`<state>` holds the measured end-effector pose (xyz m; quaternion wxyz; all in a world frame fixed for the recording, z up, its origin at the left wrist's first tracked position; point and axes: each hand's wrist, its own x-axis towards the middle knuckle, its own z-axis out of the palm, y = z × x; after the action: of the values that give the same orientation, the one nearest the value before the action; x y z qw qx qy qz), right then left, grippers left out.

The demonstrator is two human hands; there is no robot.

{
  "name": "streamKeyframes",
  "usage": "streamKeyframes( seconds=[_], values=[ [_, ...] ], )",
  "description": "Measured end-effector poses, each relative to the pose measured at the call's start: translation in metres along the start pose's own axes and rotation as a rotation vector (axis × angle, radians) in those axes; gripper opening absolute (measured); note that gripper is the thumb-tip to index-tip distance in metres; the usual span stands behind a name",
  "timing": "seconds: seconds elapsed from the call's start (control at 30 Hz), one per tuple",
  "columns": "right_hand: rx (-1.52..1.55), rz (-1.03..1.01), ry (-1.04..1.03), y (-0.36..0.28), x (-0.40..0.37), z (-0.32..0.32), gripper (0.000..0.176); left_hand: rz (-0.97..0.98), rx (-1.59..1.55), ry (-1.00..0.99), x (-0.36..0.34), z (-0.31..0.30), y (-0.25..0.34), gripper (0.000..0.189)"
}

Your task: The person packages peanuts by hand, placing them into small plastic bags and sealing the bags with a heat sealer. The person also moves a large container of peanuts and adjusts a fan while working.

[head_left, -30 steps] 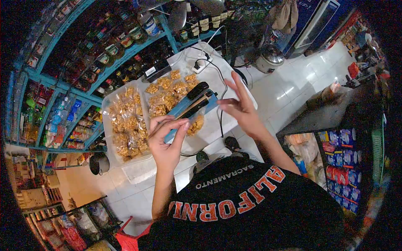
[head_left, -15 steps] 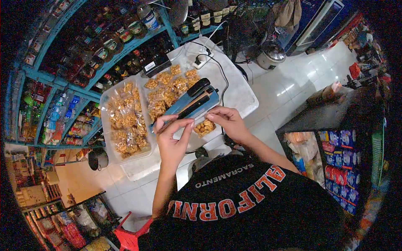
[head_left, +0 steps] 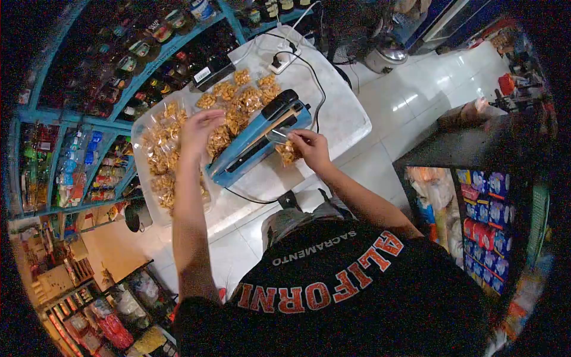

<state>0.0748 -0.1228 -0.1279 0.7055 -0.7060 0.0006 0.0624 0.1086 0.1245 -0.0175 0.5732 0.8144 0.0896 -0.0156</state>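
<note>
A: Right hand?
B: Fingers narrow, pinched on the clear top of a snack bag. Nut-like pieces sit in the bottom of it.

A: Bag vs fingers?
B: Filled part is just below the fingertips, on the body side. Clear top overlaps the edge of the blue sealer in view. Contact there: can't tell.

A: Left hand?
B: Over the gap between the plastic tub and the loose pile of bags. Blurred. Can't tell if fingers are wide or narrow, or touching the pile.

A: Sealer pose?
B: Slanted across the white counter, right beside the pile. Black handle at the far end.

A: Rest of the counter?
B: Tub full of bagged snacks on the left. Power strip at the far end, black cord curving past the sealer.
</note>
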Motion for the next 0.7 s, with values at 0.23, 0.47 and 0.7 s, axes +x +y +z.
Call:
streamKeyframes(
  seconds=[0.23, 0.47, 0.7],
  values=[
    [-0.073, 0.121, 0.089, 0.0, 0.008, 0.019, 0.02, -0.151, 0.016, -0.529, 0.055, 0.026, -0.016, 0.024],
    [-0.127, 0.006, 0.125, 0.013, 0.017, 0.027, 0.016, -0.047, 0.381, -0.837, 0.078, 0.049, -0.023, 0.025],
    [-0.193, -0.011, 0.103, 0.007, 0.02, 0.027, 0.013, -0.039, 0.506, -0.806, 0.068, 0.055, -0.015, 0.025]
  ],
)
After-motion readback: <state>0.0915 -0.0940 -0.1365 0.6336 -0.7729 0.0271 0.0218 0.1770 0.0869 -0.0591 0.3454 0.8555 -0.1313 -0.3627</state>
